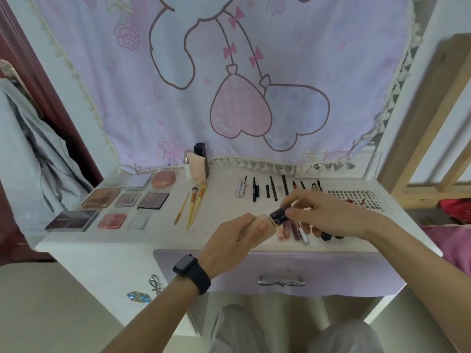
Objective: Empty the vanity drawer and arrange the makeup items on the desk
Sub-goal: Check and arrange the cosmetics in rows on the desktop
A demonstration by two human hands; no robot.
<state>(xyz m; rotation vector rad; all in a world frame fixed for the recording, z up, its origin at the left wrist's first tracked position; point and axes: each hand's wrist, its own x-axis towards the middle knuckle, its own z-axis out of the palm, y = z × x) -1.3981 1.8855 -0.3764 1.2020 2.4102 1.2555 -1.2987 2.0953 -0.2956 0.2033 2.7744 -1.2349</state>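
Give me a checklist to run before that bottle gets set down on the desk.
1. Left hand grips the bottle: ok.
2. Right hand pinches the black cap: ok.
3. Cap screwed fully tight: cannot tell.
4. Bare desk between the brushes and pencils to take the bottle: ok.
5. Path straight down is free: not ok, tubes lie right below the hands.
6. Drawer emptied: cannot tell, its inside is not in view.
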